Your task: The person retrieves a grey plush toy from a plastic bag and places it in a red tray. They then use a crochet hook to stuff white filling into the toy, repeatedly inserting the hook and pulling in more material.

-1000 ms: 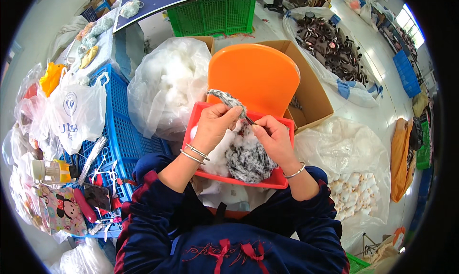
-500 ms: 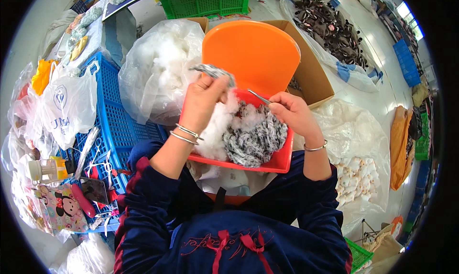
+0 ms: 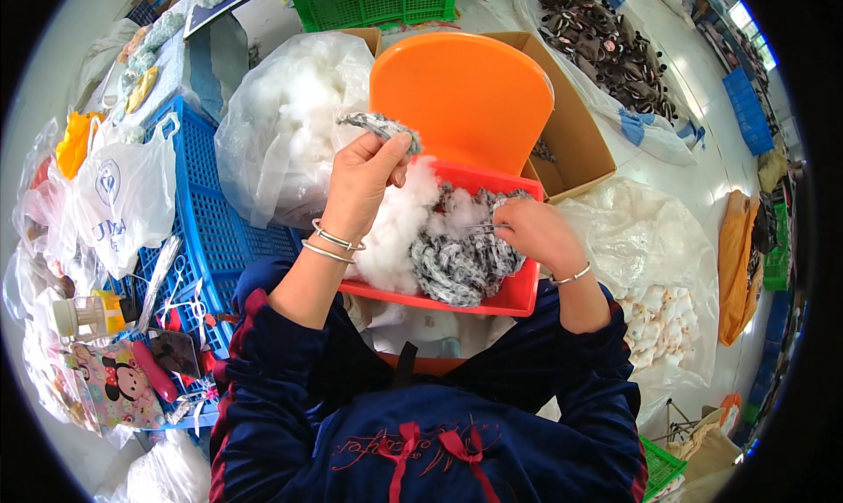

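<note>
My left hand [image 3: 367,180] pinches a small curved grey-and-white knitted piece [image 3: 383,129] between thumb and fingers, in front of the orange chair back or seat [image 3: 461,103]. In my right hand [image 3: 537,232] is a thin metal tool that looks like tweezers [image 3: 479,228]; its tip reaches toward a tuft of white stuffing in the red bin [image 3: 520,303]. White fluffy stuffing [image 3: 391,250] fills the bin's left side. A heap of grey-and-white knitted pieces [image 3: 465,267] lies on its right side. My right fingers partly hide the tool.
A clear bag of white stuffing [image 3: 294,108] stands beyond the bin, left. Blue crates [image 3: 206,195] with scissors and bags flank my left side. Behind the orange surface sits a cardboard box [image 3: 575,143]. On the right lies a plastic bag with small pale pieces [image 3: 659,327].
My right hand and its tool have come down toward the stuffing and knitted pieces in the bin. My left hand has shifted slightly left with the knitted piece, which is turned a little.
</note>
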Action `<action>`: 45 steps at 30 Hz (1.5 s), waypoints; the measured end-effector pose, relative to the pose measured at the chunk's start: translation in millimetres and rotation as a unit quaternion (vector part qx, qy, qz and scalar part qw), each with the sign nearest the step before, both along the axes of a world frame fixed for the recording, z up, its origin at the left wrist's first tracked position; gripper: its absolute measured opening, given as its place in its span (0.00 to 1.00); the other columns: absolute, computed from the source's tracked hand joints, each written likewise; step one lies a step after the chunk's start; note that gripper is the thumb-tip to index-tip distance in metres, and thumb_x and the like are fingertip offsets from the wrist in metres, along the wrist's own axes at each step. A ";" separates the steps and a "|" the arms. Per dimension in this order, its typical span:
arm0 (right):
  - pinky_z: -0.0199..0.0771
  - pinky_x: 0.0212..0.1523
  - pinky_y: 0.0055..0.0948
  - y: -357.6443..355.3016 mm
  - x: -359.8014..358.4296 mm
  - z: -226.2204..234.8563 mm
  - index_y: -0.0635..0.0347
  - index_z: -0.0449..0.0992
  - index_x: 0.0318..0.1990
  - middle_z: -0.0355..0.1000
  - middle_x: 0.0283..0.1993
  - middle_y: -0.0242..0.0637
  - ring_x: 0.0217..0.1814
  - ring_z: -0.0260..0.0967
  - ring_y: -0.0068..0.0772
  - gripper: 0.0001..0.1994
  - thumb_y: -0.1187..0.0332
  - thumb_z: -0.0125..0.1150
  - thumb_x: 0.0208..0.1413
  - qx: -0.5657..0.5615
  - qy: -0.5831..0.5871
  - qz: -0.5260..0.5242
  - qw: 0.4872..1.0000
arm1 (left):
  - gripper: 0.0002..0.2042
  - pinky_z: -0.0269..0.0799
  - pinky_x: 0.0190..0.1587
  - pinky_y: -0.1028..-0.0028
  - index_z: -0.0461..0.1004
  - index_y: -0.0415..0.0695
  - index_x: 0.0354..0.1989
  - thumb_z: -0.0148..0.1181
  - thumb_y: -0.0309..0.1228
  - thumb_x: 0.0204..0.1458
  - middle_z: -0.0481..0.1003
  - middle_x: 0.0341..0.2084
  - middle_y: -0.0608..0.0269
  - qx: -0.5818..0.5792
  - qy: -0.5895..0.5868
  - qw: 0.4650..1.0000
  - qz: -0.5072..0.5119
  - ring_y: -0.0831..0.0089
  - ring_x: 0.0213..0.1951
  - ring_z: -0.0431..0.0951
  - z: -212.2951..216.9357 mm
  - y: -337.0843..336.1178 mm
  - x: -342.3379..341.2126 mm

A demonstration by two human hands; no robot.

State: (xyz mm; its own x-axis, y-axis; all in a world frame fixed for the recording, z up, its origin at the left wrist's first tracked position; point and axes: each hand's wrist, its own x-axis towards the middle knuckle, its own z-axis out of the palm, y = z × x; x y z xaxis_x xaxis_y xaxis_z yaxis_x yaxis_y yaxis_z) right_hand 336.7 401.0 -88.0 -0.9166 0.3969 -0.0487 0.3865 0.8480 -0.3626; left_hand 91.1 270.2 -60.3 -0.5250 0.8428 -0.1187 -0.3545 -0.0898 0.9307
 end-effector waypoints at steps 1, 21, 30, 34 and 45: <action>0.72 0.37 0.38 1.4 -0.5 -0.7 0.60 0.78 0.35 0.73 0.30 0.40 0.34 0.72 0.43 0.07 0.69 0.62 0.48 -0.008 0.003 -0.007 1.000 | 0.12 0.61 0.26 0.80 0.72 0.43 0.24 0.61 0.34 0.58 0.71 0.17 0.68 -0.010 0.004 1.000 -0.007 0.81 0.20 0.67 0.5 -0.1 0.2; 0.65 0.29 0.20 -23.2 -30.1 43.2 0.65 0.76 0.40 0.71 0.31 0.25 0.29 0.63 0.14 0.08 0.76 0.65 0.53 -0.377 0.221 -0.067 0.897 | 0.11 0.47 0.22 0.78 0.64 0.49 0.32 0.42 0.39 0.65 0.64 0.23 0.73 0.055 -0.212 0.975 0.037 0.82 0.19 0.51 3.1 4.4 20.7; 0.70 0.32 0.32 -40.5 -50.3 44.2 0.61 0.74 0.37 0.71 0.32 0.39 0.32 0.71 0.40 0.07 0.74 0.65 0.50 -0.137 0.261 -0.020 0.955 | 0.10 0.61 0.36 0.73 0.67 0.46 0.37 0.43 0.37 0.65 0.70 0.29 0.64 0.119 -0.228 0.965 0.048 0.74 0.31 0.65 -3.1 5.8 23.0; 0.68 0.30 0.29 -36.2 -46.2 44.2 0.63 0.73 0.35 0.70 0.29 0.38 0.28 0.69 0.34 0.05 0.74 0.63 0.53 -0.177 0.248 -0.047 0.951 | 0.10 0.65 0.43 0.71 0.71 0.44 0.40 0.44 0.34 0.65 0.74 0.34 0.64 0.138 -0.192 0.971 0.042 0.75 0.36 0.69 -8.9 4.2 19.8; 0.62 0.25 0.23 -28.8 -42.4 43.1 0.66 0.73 0.33 0.67 0.25 0.34 0.24 0.62 0.21 0.05 0.75 0.63 0.55 -0.233 0.301 -0.091 0.920 | 0.09 0.65 0.30 0.82 0.75 0.45 0.34 0.57 0.36 0.62 0.75 0.28 0.72 0.058 -0.054 0.997 0.017 0.83 0.25 0.68 -6.8 -2.0 20.9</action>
State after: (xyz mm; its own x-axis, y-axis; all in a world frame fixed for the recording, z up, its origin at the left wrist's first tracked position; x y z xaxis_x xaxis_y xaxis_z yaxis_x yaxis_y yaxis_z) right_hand 294.3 372.2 -44.8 -0.7534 0.6115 0.2417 0.1173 0.4867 -0.8657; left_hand 112.0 268.2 -67.1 -0.5423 0.8366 -0.0776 -0.4463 -0.2087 0.8702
